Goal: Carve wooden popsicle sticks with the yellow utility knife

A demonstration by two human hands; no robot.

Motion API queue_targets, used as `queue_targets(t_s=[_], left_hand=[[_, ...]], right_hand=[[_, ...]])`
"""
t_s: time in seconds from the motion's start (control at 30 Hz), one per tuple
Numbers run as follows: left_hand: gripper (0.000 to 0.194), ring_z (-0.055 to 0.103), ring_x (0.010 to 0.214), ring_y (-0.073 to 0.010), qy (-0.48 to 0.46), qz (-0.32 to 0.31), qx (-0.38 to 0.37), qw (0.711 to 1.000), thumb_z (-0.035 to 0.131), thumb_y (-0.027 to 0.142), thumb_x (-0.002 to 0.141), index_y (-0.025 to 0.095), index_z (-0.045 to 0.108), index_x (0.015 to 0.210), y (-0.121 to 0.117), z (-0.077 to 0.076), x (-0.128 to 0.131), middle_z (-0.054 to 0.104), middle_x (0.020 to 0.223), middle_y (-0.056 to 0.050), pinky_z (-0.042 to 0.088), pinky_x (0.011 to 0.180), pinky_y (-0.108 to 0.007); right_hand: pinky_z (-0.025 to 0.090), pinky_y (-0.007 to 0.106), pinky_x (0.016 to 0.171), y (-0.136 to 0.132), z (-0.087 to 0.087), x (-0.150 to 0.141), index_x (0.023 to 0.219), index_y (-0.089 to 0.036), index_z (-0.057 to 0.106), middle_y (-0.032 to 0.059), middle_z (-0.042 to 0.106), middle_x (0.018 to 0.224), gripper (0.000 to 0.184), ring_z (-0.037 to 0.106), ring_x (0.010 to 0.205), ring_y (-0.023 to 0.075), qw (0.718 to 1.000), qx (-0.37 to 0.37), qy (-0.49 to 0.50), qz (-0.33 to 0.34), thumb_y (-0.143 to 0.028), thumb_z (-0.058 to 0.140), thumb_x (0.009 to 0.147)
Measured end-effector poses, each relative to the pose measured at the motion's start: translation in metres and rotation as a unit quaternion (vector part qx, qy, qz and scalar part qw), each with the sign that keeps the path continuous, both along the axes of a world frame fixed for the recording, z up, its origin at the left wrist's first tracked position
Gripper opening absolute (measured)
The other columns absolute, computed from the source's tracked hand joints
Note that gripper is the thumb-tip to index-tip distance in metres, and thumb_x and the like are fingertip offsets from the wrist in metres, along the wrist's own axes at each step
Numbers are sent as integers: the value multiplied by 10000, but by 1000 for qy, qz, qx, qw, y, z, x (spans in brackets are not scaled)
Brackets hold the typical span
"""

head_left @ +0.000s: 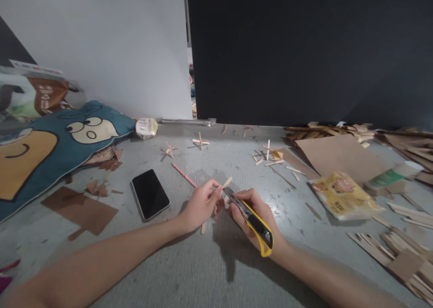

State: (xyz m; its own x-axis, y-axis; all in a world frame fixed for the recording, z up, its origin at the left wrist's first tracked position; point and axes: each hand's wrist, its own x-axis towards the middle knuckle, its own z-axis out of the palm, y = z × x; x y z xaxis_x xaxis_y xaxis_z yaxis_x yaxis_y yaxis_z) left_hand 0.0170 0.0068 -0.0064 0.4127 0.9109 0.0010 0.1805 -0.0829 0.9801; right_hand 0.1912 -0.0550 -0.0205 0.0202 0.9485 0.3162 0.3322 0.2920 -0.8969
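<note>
My left hand (201, 205) is closed, pinching a small wooden craft stick (228, 181) whose end sticks out past the fingertips. In my right hand (259, 209) is a yellow and black utility knife (252, 218), its front end close against the stick at my left fingers. The exact contact between blade and stick is too small to make out. Just beyond my left hand lies a pink patterned thin rod (182, 174). Part of another light wooden piece (203, 228) shows beneath my left wrist.
A black phone (150, 194) lies to the left, near brown cardboard (79, 210) and a blue cushion (84, 136). Small crossed-stick pieces (200, 142) stand farther back. On the right are a yellow packet (343, 195), a cup (394, 175) and a bundle of craft sticks (402, 258).
</note>
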Motion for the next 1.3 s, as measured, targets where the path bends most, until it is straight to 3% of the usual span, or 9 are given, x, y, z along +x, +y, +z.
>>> queue_targets(t_s=[0.47, 1.0, 1.3], left_hand=[[418, 585, 480, -132, 8, 14, 11, 1000, 515, 625, 984, 224, 501, 866, 0, -1, 0, 645, 605, 25, 459, 491, -241], [457, 525, 449, -113, -8, -5, -11, 1000, 526, 657, 964, 220, 513, 833, 2, 3, 0, 598, 579, 43, 421, 476, -238], [559, 560, 455, -119, -47, -69, -65, 994, 513, 723, 946, 196, 557, 764, 8, 0, -1, 640, 587, -14, 415, 461, -239]], right_hand=[[589, 329, 626, 2, 0, -3, 1001, -265, 538, 57, 771, 886, 148, 753, 698, 223, 998, 58, -19, 14, -368, 620, 932], [576, 365, 664, 3, -3, 2, 1009, -255, 563, 52, 737, 891, 247, 712, 728, 229, 997, -18, 60, 33, -481, 644, 948], [562, 326, 662, 5, -1, 2, 979, -243, 562, 30, 714, 839, 287, 701, 712, 198, 994, -15, 102, 32, -501, 681, 942]])
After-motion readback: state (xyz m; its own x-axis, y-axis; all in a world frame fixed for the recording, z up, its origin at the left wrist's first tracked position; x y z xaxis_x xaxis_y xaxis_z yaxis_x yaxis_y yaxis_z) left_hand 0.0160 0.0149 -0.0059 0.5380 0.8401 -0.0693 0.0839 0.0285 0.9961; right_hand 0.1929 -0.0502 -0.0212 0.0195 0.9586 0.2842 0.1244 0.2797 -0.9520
